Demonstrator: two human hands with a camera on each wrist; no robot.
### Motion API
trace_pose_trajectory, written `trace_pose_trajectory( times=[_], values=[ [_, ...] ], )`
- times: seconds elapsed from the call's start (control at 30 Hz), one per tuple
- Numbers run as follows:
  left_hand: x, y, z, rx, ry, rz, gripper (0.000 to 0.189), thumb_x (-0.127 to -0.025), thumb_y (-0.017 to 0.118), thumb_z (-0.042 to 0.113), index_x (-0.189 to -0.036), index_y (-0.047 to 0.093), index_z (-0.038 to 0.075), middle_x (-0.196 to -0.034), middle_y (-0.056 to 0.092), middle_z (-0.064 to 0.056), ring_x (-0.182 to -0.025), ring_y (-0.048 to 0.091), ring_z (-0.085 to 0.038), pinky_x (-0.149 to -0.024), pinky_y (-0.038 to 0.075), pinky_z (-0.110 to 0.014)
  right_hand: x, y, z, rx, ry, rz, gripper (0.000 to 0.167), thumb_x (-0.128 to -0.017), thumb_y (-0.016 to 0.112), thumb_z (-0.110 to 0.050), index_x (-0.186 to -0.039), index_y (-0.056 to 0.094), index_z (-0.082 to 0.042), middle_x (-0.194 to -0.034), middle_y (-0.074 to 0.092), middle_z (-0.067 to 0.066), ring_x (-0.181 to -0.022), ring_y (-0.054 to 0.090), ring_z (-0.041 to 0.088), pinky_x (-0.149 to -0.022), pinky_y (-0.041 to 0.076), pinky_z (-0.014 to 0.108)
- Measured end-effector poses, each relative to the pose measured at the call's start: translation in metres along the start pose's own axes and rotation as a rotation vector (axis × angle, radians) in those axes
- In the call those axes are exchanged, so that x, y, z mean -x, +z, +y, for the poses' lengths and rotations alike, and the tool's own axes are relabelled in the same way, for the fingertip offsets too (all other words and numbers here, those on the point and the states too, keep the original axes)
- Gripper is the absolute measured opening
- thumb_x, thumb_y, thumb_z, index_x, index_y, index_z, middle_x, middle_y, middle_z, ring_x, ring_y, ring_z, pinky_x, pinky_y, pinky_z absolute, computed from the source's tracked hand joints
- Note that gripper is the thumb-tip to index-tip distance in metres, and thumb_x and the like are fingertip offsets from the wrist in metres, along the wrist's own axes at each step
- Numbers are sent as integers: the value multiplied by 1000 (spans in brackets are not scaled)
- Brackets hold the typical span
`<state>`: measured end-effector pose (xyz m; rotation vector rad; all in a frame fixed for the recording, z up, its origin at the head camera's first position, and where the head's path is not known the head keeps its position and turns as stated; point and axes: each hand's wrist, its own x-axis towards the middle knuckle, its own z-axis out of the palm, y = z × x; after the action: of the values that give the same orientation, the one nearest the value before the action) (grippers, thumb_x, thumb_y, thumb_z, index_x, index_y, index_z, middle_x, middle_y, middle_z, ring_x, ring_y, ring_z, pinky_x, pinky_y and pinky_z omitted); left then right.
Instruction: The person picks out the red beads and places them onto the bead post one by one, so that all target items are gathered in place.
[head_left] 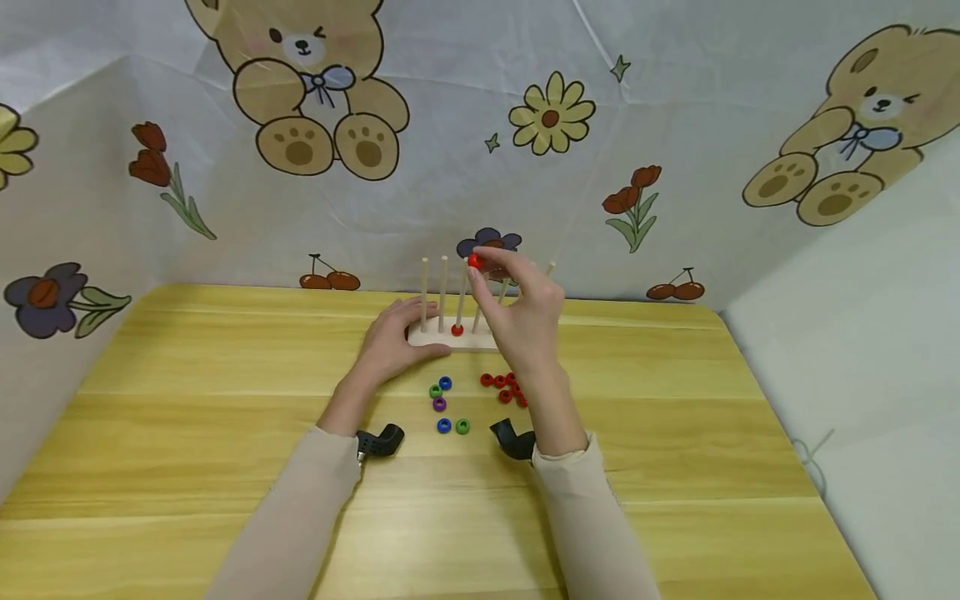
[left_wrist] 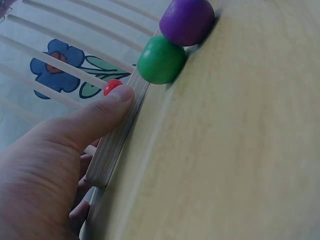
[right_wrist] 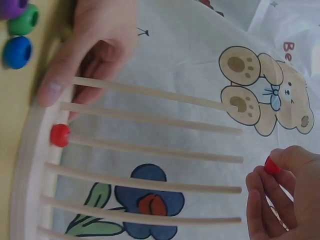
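Observation:
A pale wooden peg stand [head_left: 474, 342] with a row of upright pegs sits near the back of the table. My left hand [head_left: 392, 337] grips its left end, the thumb along the front edge and the fingers behind, partly hidden in the left wrist view. One red bead [right_wrist: 60, 135] rests at the foot of the third peg from the left. Between thumb and index finger my right hand [head_left: 527, 321] pinches another red bead [head_left: 475, 261]. In the head view that bead is level with the top of the third peg; the right wrist view has it apart from the peg tips.
Several red beads [head_left: 506, 396] lie in front of the stand, partly behind the right wrist. Left of them are purple [head_left: 439, 404], green [head_left: 462, 427] and blue [head_left: 444, 426] beads. A cloth printed with bears and flowers hangs behind the table [head_left: 675, 467].

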<state>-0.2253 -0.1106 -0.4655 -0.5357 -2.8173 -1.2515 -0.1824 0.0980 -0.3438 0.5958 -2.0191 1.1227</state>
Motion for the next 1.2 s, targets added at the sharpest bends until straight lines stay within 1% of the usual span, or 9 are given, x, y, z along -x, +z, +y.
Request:
trace_pose_trajectory(
  times=[0.07,0.13,0.23,0.3,0.53,0.7,0.93,1.0,1.2],
  values=[
    [0,0,0,-1,2,-1,73,-81,90,49,-142,67,16,-157,56,-6,-157,37,-27,-136,17,-46,-5,5,-1,16,-14,16,21,-98,77,-14,-117,78,-4,-105,80,8,-93,73,25,-85,62,38],
    [0,0,0,-8,4,-4,72,-81,90,50,-142,68,17,-156,57,-5,-156,37,-25,-136,16,-45,-8,9,0,45,-31,12,21,-97,77,-14,-116,78,-4,-106,80,8,-97,72,26,-88,60,39],
    [0,1,0,-11,10,-9,73,-82,90,50,-142,68,16,-155,59,-5,-156,37,-26,-136,16,-45,-8,14,3,93,-46,-11,20,-98,77,-15,-115,79,-5,-107,80,8,-100,70,25,-91,57,37],
    [0,0,0,-10,12,-8,73,-81,90,50,-141,68,15,-154,60,-5,-156,38,-25,-136,16,-44,-7,16,5,116,-52,-23,21,-98,77,-16,-116,79,-5,-107,80,8,-102,70,26,-93,57,37],
    [0,-1,1,-20,22,2,72,-81,90,50,-140,69,15,-153,60,-6,-155,39,-26,-136,17,-44,-7,16,8,129,-34,-2,21,-99,75,-14,-117,79,-4,-106,80,11,-94,68,29,-82,57,38],
    [1,-1,3,-22,8,7,72,-80,90,50,-140,69,16,-155,58,-6,-156,39,-26,-136,17,-45,-9,16,8,131,-40,4,20,-98,76,-13,-115,79,-3,-105,80,11,-96,69,27,-83,59,39],
    [4,-1,0,-23,-9,10,73,-79,91,49,-140,69,16,-156,58,-5,-156,39,-26,-136,17,-45,-7,18,7,150,-53,1,19,-97,75,-11,-114,80,-4,-103,81,10,-94,70,27,-81,60,40],
    [4,-1,0,-26,-5,7,74,-79,91,49,-141,69,16,-157,57,-6,-156,39,-26,-136,17,-45,-7,18,6,162,-55,-1,19,-97,75,-11,-114,80,-4,-103,81,10,-94,70,27,-81,60,40],
    [1,-1,0,-24,17,11,73,-80,91,51,-141,68,17,-156,58,-4,-155,40,-24,-136,17,-40,-7,18,5,197,-35,-11,18,-95,75,-8,-111,81,-2,-101,80,12,-95,69,29,-82,60,41]
  ],
)
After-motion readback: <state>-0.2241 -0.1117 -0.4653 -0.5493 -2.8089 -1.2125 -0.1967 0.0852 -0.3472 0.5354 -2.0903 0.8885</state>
